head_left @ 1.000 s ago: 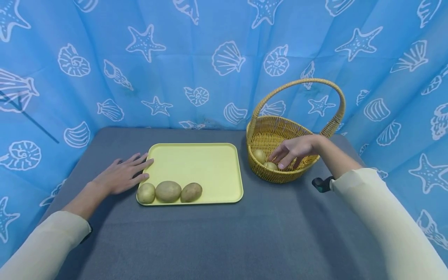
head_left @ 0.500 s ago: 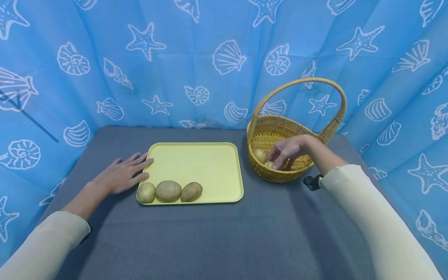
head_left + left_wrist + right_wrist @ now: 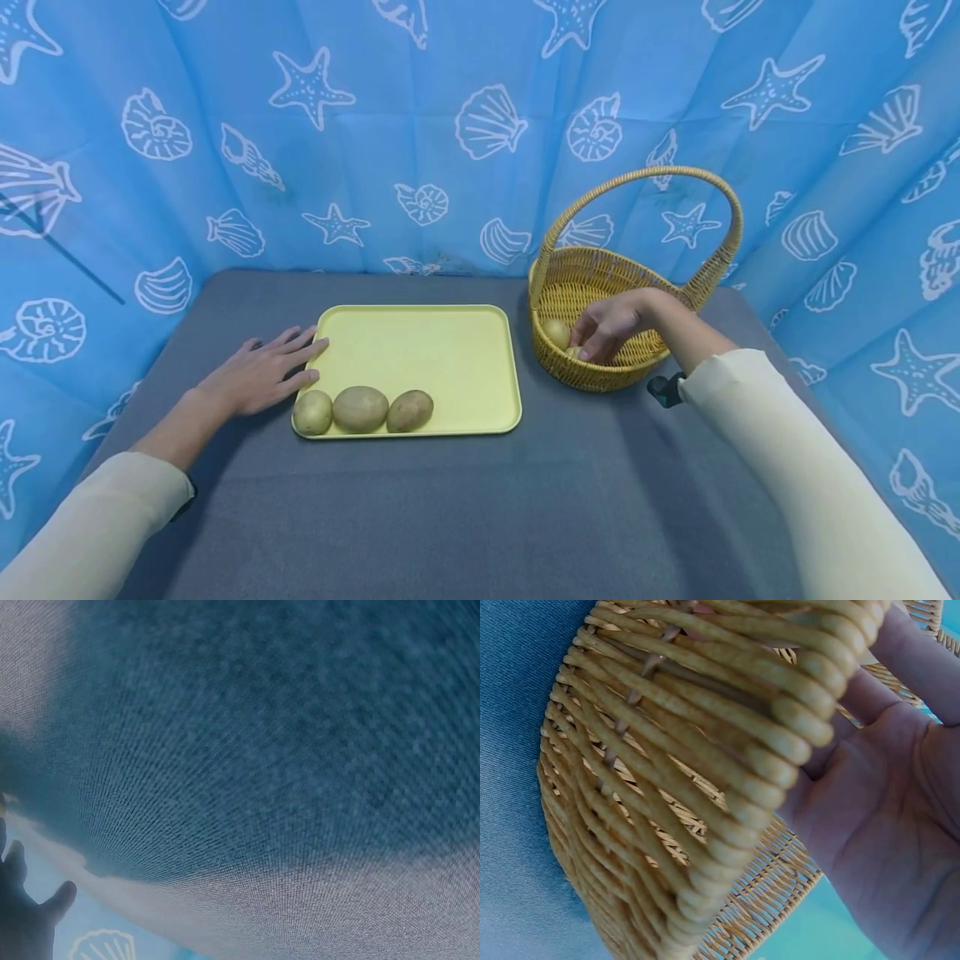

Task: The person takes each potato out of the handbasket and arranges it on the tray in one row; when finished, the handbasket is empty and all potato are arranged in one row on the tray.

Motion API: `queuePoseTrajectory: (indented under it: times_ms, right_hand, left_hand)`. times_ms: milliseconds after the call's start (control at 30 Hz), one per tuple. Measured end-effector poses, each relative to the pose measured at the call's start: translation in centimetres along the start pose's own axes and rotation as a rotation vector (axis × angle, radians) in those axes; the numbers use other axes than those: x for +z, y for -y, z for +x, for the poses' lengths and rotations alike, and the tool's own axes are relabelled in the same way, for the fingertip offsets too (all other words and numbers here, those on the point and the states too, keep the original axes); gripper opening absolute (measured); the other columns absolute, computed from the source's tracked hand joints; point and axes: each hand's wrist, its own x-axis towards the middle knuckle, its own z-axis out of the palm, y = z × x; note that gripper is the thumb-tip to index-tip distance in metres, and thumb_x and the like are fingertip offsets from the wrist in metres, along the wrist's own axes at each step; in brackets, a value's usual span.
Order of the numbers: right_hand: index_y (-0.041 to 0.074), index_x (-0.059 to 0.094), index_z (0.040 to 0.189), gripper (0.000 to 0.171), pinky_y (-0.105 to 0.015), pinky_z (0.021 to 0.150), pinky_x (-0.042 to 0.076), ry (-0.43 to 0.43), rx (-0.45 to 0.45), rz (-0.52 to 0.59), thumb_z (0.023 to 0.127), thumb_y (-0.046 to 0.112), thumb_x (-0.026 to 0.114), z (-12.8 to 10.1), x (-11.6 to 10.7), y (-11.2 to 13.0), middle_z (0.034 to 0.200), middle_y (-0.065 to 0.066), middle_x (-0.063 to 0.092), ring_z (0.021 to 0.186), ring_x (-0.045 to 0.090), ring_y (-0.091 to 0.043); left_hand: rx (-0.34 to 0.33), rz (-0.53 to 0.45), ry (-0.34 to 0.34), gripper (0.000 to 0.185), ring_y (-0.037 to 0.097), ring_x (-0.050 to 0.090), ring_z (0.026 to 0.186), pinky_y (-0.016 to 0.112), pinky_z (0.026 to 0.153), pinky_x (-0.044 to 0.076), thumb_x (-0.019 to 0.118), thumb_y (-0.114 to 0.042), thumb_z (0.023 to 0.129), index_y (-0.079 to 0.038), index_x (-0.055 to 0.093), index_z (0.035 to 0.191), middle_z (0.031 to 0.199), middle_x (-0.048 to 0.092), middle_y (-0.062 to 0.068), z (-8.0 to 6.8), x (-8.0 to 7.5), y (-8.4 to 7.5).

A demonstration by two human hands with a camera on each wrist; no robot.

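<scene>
Altogether three potatoes on tray, two in basket.

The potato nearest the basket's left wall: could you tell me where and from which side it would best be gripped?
Probably from above, fingers spanning the potato's rounded middle. The basket wall blocks side approaches and the arched handle leaves the top open. The right hand already reaches in beside it.

Right hand inside wicker basket over a potato; left hand flat beside yellow tray.
</scene>
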Motion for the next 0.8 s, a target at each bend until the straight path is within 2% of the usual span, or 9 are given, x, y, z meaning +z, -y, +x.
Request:
queuePoseTrajectory:
  times_ms: [300, 500, 633, 800]
  right_hand:
    - [0.000, 0.057, 0.119, 0.032, -0.040, 0.099, 0.050, 0.023, -0.013, -0.049, 0.095, 0.020, 0.068, 0.1, -0.1, 0.1, 0.107, -0.007, 0.063, 0.102, 0.063, -0.018]
    - [0.003, 0.059, 0.121, 0.034, -0.043, 0.097, 0.050, 0.010, -0.043, -0.136, 0.095, 0.024, 0.069, -0.5, 0.0, 0.2, 0.101, -0.005, 0.063, 0.098, 0.060, -0.017]
    - [0.005, 0.058, 0.126, 0.040, -0.046, 0.097, 0.048, -0.028, -0.059, -0.203, 0.095, 0.028, 0.069, -1.3, 0.0, 0.6, 0.109, -0.008, 0.062, 0.102, 0.058, -0.019]
    - [0.005, 0.057, 0.132, 0.046, -0.046, 0.099, 0.046, -0.089, -0.109, -0.247, 0.095, 0.030, 0.069, -2.7, 0.1, 1.1, 0.123, -0.010, 0.061, 0.114, 0.056, -0.024]
  left_hand:
    - [0.002, 0.003, 0.000, 0.064, 0.043, 0.019, 0.148, 0.074, 0.106, 0.019, 0.038, -0.051, 0.106, -0.015, 0.030, 0.158, 0.162, 0.024, 0.017, 0.0, 0.0, 0.0]
    - [0.001, -0.002, -0.001, 0.064, 0.043, 0.019, 0.148, 0.074, 0.106, 0.018, 0.038, -0.051, 0.106, -0.015, 0.030, 0.158, 0.163, 0.024, 0.017, 0.0, 0.0, 0.0]
    - [0.000, -0.002, -0.001, 0.064, 0.043, 0.019, 0.148, 0.074, 0.106, 0.018, 0.038, -0.050, 0.106, -0.015, 0.030, 0.158, 0.162, 0.024, 0.017, 0.0, 0.0, 0.0]
    - [0.001, -0.002, -0.002, 0.064, 0.043, 0.020, 0.147, 0.074, 0.106, 0.019, 0.038, -0.050, 0.106, -0.015, 0.030, 0.158, 0.162, 0.024, 0.017, 0.0, 0.0, 0.0]
